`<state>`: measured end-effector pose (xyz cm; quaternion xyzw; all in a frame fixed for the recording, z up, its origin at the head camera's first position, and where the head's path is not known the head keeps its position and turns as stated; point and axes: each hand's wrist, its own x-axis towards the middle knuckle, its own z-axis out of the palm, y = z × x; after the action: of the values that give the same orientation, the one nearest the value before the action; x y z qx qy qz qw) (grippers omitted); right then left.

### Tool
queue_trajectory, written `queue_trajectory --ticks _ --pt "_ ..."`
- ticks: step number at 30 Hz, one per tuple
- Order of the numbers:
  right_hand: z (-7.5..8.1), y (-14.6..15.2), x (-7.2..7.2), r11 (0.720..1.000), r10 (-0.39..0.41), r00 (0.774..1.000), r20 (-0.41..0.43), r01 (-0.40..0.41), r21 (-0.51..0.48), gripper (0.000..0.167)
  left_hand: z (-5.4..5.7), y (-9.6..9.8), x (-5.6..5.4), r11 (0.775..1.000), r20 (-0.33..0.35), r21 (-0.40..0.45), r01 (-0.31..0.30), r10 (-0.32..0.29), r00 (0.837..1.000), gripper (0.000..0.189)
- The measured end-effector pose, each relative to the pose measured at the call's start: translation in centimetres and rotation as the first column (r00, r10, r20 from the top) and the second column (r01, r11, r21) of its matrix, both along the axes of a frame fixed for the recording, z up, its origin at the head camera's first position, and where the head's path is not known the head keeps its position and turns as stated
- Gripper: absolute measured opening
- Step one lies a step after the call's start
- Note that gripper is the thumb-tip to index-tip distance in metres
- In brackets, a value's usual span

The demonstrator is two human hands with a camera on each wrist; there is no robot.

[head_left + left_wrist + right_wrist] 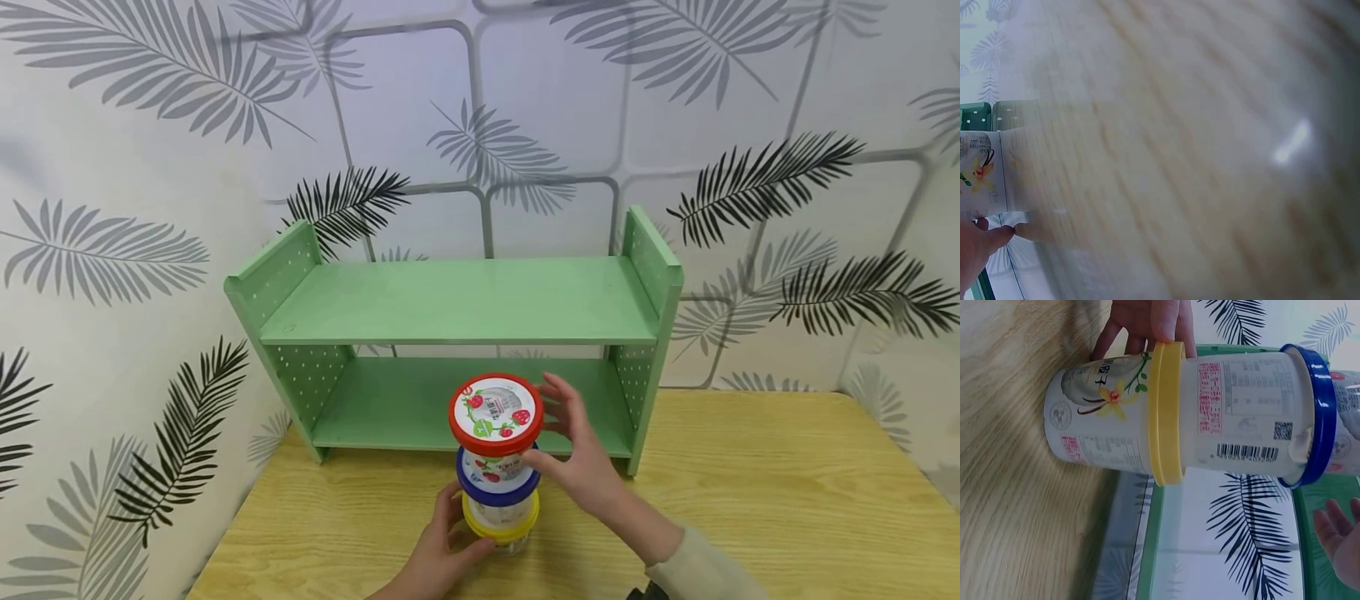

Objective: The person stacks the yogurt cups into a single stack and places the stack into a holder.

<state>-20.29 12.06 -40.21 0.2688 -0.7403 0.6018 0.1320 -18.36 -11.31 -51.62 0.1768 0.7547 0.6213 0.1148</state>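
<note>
Three tubs stand stacked upright in the head view, in front of the shelf. On top is the red-lidded tub (497,414) with strawberries on its lid. Below it comes the blue-lidded tub (499,475), and at the bottom the yellow-lidded tub (501,518) rests on the table. My left hand (438,546) holds the bottom tub from the left, its thumb at the yellow lid (1166,412). Beside the upper tubs my right hand (577,454) is spread, fingers and thumb apart; the right wrist view shows its fingers (1329,531) away from the stack.
A green two-tier shelf (465,300) with perforated side panels stands at the table's back, just behind the stack. The wooden table (772,500) stretches off to the right. Behind the shelf rises a wall (547,92) with a feather-leaf pattern.
</note>
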Motion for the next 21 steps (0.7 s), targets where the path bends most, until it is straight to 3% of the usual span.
queue_trajectory --ticks 6,11,16,21 --pt "0.3 1.7 -0.2 0.998 -0.017 0.994 -0.11 0.01 -0.063 0.079 -0.1 -0.1 -0.1 1.0 -0.001 -0.008 -0.002 0.002 1.0 0.079" --pt "1.7 3.5 -0.4 0.996 -0.069 0.972 -0.224 0.053 -0.078 0.077 -0.1 -0.1 -0.2 1.0 0.027 -0.007 -0.008 0.008 1.0 0.082" --pt "3.7 5.4 -1.1 0.99 -0.137 0.915 -0.381 0.116 -0.076 0.076 -0.1 -0.2 -0.2 1.0 0.036 -0.007 -0.014 0.014 0.999 0.084" --pt "6.0 7.3 -1.9 0.965 -0.26 0.831 -0.492 0.237 -0.111 0.077 -0.1 -0.1 -0.2 1.0 0.036 0.001 -0.011 0.011 0.999 0.082"
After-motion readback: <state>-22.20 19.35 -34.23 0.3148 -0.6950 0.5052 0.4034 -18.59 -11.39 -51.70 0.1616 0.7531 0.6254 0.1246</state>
